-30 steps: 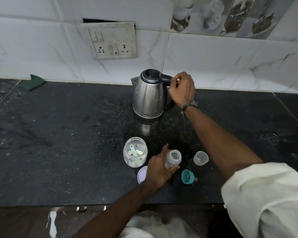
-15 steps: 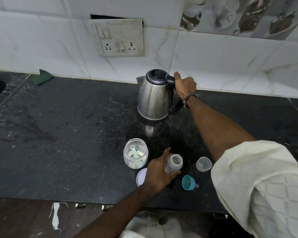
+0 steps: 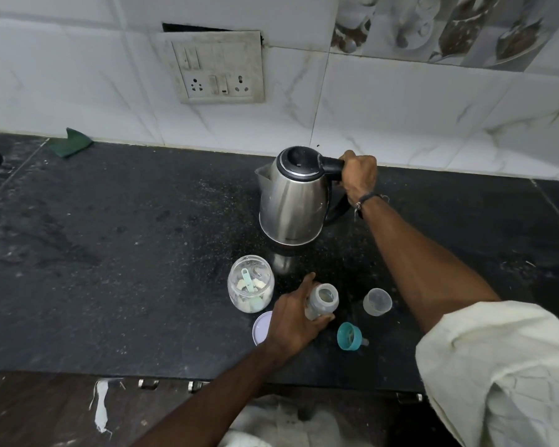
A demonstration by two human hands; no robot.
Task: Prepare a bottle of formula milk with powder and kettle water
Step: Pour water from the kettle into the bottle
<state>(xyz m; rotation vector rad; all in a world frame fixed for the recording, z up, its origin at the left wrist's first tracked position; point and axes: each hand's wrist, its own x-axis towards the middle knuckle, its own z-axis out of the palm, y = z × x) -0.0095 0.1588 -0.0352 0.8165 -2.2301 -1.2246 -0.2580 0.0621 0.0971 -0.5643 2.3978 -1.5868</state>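
Observation:
A steel kettle (image 3: 292,208) with a black lid stands on the black counter (image 3: 126,253), spout to the left. My right hand (image 3: 359,175) grips its black handle. In front of it, my left hand (image 3: 296,321) holds an open, uncapped baby bottle (image 3: 323,300) upright on the counter. Left of the bottle stands an open glass jar (image 3: 250,285) with white powder and a pale green scoop inside. The jar's lilac lid (image 3: 261,327) lies partly hidden under my left hand.
A clear bottle cap (image 3: 377,301) and a teal ring with the teat (image 3: 350,336) lie right of the bottle. A green cloth (image 3: 71,144) lies at the back left by the tiled wall. A switch and socket plate (image 3: 218,67) is above. The counter's front edge runs below my hands.
My right hand has closed round the kettle's handle, and the kettle has shifted slightly nearer on the counter. My left hand and the bottle have stayed in place.

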